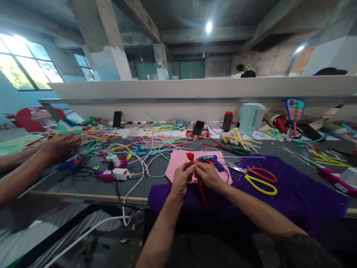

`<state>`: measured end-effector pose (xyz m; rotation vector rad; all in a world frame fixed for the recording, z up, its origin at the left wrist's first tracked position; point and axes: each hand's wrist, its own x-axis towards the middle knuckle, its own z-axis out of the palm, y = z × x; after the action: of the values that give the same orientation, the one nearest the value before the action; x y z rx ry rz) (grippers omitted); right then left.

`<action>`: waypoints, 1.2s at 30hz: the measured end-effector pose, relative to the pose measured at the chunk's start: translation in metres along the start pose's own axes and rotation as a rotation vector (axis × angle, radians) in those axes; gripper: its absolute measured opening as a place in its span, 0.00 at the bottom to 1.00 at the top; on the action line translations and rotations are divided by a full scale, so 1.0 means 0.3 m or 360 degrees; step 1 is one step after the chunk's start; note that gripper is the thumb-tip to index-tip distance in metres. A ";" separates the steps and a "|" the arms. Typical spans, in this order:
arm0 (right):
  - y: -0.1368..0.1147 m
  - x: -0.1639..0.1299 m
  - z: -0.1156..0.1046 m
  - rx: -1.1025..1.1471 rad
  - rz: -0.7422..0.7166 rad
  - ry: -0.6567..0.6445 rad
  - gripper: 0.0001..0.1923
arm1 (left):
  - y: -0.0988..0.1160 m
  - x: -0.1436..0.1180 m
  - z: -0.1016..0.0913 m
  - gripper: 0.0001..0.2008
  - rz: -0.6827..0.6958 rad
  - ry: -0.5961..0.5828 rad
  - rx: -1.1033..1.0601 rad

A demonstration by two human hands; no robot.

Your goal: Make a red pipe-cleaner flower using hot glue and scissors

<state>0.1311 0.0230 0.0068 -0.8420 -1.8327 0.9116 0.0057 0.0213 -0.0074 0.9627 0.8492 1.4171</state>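
Note:
My left hand and my right hand meet over the near table edge, both pinching a red pipe-cleaner flower whose red stem hangs down between them. Just behind my hands lies a pink sheet with a blue glue gun on it. Under my wrists spreads a purple cloth.
Scissors with red and yellow handles lie on the cloth to the right. Several coloured pipe cleaners, a white power strip, phones, a brown bottle and a pale kettle crowd the table. A co-worker's hand works at the left.

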 end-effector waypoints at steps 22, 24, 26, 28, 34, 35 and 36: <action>0.013 0.002 -0.015 0.0501 0.0365 -0.0402 0.15 | 0.021 0.009 -0.004 0.14 -0.0136 0.0002 -0.0199; 0.012 0.001 -0.012 0.0472 0.0339 -0.0396 0.15 | 0.020 0.008 -0.003 0.14 -0.0096 0.0023 -0.0180; 0.011 0.001 -0.007 0.0445 0.0312 -0.0365 0.15 | 0.017 0.008 -0.005 0.14 -0.0048 0.0047 -0.0161; 0.010 0.000 -0.001 0.0422 0.0281 -0.0312 0.14 | 0.013 0.009 -0.008 0.14 -0.0009 0.0067 -0.0154; 0.016 0.004 0.001 0.0356 0.0225 -0.0157 0.14 | 0.005 0.006 -0.009 0.13 0.0019 0.0085 -0.0130; 0.019 0.006 -0.002 0.0366 0.0229 -0.0155 0.15 | 0.005 0.005 -0.008 0.13 0.0001 0.0066 -0.0123; 0.022 0.008 -0.006 0.0386 0.0236 -0.0154 0.15 | 0.005 0.005 -0.008 0.15 -0.0021 0.0037 -0.0119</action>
<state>0.1329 0.0287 0.0027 -0.7996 -1.7140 1.2601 0.0028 0.0226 -0.0068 0.8841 0.8126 1.4410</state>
